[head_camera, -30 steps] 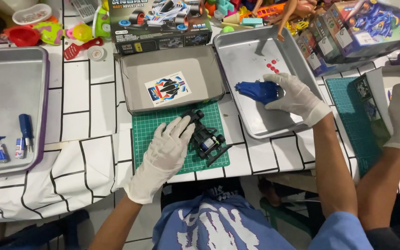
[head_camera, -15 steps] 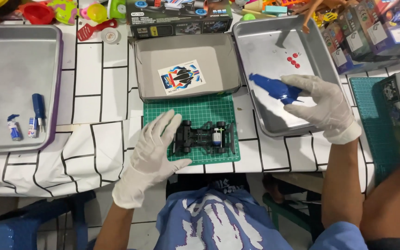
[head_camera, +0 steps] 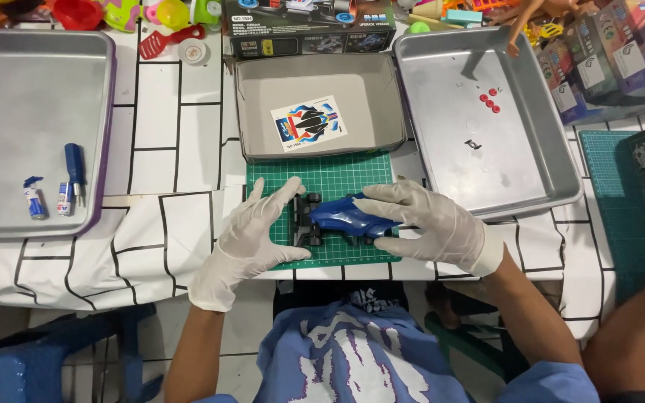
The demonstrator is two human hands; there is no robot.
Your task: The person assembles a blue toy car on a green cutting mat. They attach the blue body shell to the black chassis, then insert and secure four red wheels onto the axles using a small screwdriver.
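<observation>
On the green cutting mat (head_camera: 337, 179), the black chassis (head_camera: 306, 221) carries the blue body shell (head_camera: 349, 219) (seemingly not yet clipped); the right hand (head_camera: 431, 224) grips the shell, the left hand (head_camera: 251, 239) lies open, bracing the chassis.

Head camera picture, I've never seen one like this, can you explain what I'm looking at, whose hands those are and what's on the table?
The picture comes from a camera worn on a person's head, looking down at their own two hands in white gloves. There is no machine. The left hand steadies a small black toy car chassis on a green cutting mat. The right hand presses a blue car body shell onto it. Behind the mat sits an open cardboard box holding a sticker sheet. To the right, a metal tray holds small red parts. To the left, another metal tray holds a blue screwdriver and two small bottles. At the far right, a bare arm belongs to someone else.
</observation>
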